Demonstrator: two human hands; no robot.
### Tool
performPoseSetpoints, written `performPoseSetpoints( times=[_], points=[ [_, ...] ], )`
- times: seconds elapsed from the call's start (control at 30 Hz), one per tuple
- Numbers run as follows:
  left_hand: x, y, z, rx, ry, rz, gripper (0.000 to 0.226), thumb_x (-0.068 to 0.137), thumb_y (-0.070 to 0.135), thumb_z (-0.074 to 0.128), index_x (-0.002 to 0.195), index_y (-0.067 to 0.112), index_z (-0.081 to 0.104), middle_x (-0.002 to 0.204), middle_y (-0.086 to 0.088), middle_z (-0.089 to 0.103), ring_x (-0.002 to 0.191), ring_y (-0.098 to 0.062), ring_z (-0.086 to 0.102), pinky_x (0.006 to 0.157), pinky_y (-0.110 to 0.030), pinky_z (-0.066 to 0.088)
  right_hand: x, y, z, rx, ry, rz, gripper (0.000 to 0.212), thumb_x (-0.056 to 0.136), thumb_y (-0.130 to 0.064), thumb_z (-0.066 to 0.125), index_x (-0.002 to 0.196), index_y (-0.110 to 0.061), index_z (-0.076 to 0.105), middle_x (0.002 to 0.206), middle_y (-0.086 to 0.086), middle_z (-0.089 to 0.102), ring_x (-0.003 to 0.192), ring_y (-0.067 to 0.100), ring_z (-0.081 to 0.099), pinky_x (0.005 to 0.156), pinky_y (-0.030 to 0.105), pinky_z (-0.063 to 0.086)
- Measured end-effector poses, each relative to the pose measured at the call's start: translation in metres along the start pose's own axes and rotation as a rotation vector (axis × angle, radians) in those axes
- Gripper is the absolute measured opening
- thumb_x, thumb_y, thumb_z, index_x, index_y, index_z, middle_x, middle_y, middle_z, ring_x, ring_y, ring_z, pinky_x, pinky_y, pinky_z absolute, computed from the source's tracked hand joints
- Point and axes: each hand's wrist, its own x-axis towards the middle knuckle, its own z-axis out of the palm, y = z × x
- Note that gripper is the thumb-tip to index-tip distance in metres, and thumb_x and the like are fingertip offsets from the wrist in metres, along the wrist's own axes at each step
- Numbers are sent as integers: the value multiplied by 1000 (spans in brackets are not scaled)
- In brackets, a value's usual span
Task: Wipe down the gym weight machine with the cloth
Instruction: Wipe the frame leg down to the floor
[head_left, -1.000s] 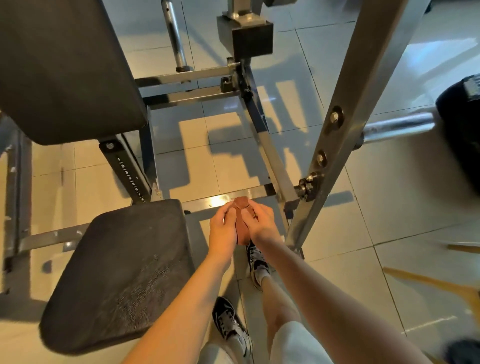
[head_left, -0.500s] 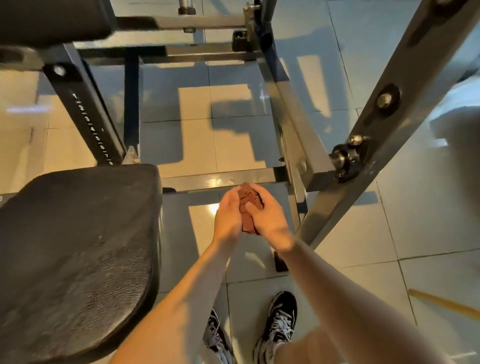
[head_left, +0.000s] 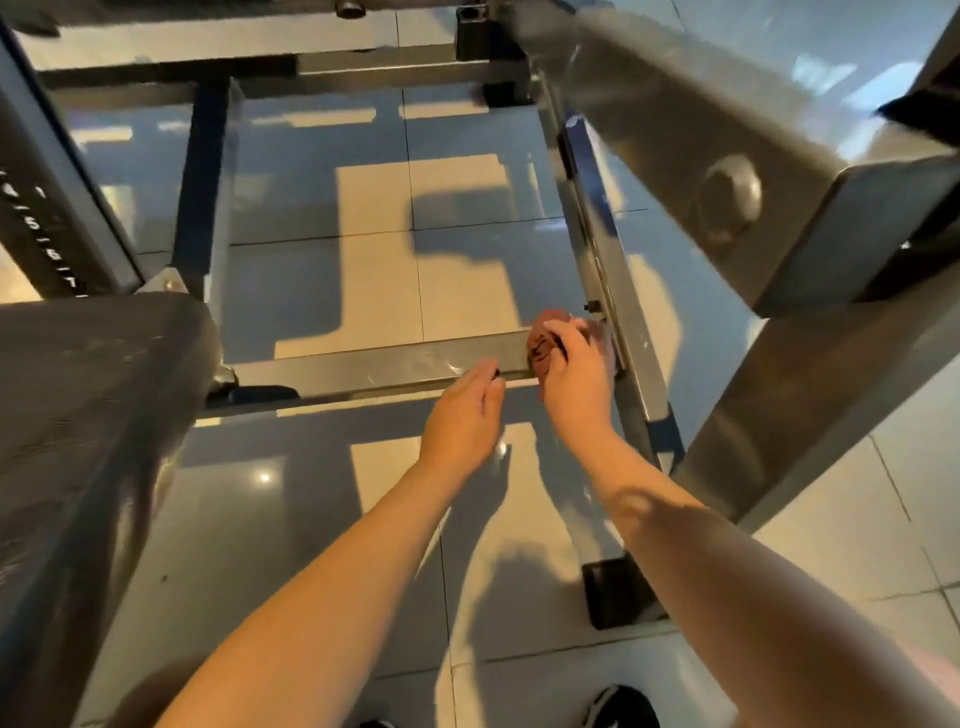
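Bunched reddish-brown cloth (head_left: 540, 343) pressed on grey metal machine crossbar (head_left: 363, 369) by right hand (head_left: 576, 379), grip curled round it, left hand (head_left: 460, 415) grip spread, fingertips (head_left: 490, 371) touching the crossbar just beside

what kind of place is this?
Probably a gym: padded black seat, numbered adjustment post and heavy steel frame crossbar, all on a glossy tiled floor.

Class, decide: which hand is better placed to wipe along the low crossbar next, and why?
Right. The right hand grips the brown cloth against the crossbar at its right end. The left hand holds nothing, its straight fingers at the bar's near edge.
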Motion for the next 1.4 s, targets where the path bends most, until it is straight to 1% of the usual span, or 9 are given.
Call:
performPoseSetpoints(
  times=[0.07, 0.27, 0.47, 0.63, 0.9, 1.07, 1.2, 1.33, 1.4],
  points=[
    [10, -10, 1, 117, 5, 76, 47, 109, 34, 37, 151, 15, 45, 157, -5, 44, 146, -21, 37, 119, -27, 21, 11, 16, 12, -36, -11, 6, 37, 100, -8, 46, 133, -16, 62, 137, 8, 54, 125, 27, 49, 113, 37, 38],
    [15, -27, 7, 54, 84, 107, 46, 109, 34, 36, 152, 21, 45, 151, 1, 51, 138, -18, 44, 109, -25, 31, -14, 9, 45, -68, -155, -141, 50, 102, -17, 57, 150, -14, 47, 157, 7, 34, 139, 28, 27, 113, 36, 30],
    [10, -24, 7, 106, 70, 154, 47, 110, 33, 36, 153, 17, 43, 157, 0, 44, 145, -18, 36, 120, -27, 20, 12, 52, 8, -149, -19, -112, 50, 93, -7, 68, 141, -4, 55, 145, 20, 50, 134, 41, 43, 111, 26, 24],
    [12, -25, 8, 26, 126, 138, 45, 110, 33, 36, 151, 19, 45, 154, 2, 47, 143, -15, 38, 118, -24, 21, -3, 21, 46, -110, -20, -80, 50, 104, -7, 48, 153, -8, 38, 163, 11, 28, 156, 27, 8, 127, 36, 6],
    [12, -29, 11, 46, 102, 149, 46, 110, 36, 35, 154, 23, 42, 156, 6, 44, 146, -15, 32, 115, -18, 15, 15, 65, 12, -129, -20, -162, 52, 90, -3, 64, 139, 8, 51, 143, 31, 50, 141, 52, 36, 112, 68, 34],
    [12, -28, 11, -55, 123, 125, 46, 110, 35, 34, 152, 21, 45, 154, 5, 47, 144, -13, 36, 116, -23, 23, -15, 21, 40, -92, -14, -124, 43, 102, -5, 51, 144, -12, 53, 158, 6, 40, 152, 23, 26, 124, 37, 23],
    [11, -29, 11, -28, 117, 149, 45, 110, 33, 35, 152, 19, 45, 153, 2, 48, 143, -16, 37, 116, -22, 23, -17, 33, 31, -175, -164, -320, 43, 99, -6, 57, 142, -14, 57, 153, 5, 48, 150, 23, 32, 117, 38, 34],
    [10, -29, 12, -1, 103, 136, 46, 110, 37, 34, 153, 24, 43, 156, 7, 43, 146, -12, 32, 115, -19, 17, 19, 78, 15, -194, -38, -167, 55, 103, -38, 44, 136, 4, 59, 143, 25, 55, 142, 44, 41, 121, 54, 30],
    [9, -28, 13, -24, 110, 137, 46, 110, 36, 34, 153, 23, 43, 156, 7, 44, 146, -12, 32, 115, -20, 19, 6, 53, 28, -168, -48, -24, 43, 102, -21, 48, 139, -1, 55, 153, 19, 45, 151, 37, 26, 125, 49, 21]
  ],
)
